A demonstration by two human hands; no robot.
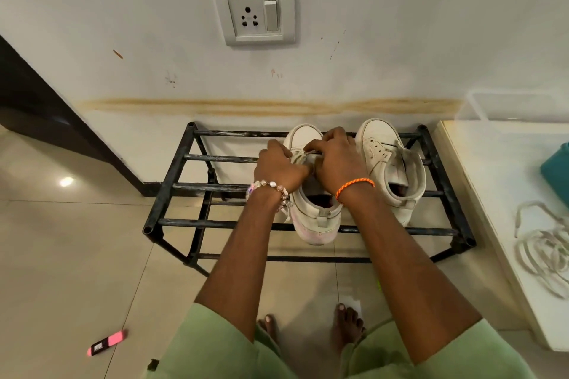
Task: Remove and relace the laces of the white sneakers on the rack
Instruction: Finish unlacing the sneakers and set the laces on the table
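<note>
Head view, looking down: both white sneakers stand on the black rack against the wall. My left hand and right hand have fingers curled, pinching the lace over the left sneaker. The right sneaker has bare eyelets; a loose lace lies on the white surface beside the rack

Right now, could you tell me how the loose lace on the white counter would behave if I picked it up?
The lace lies in slack loops, so it would probably droop limply. It looks thin and flat, so likely very light, though the overlapping loops may tangle.
</note>
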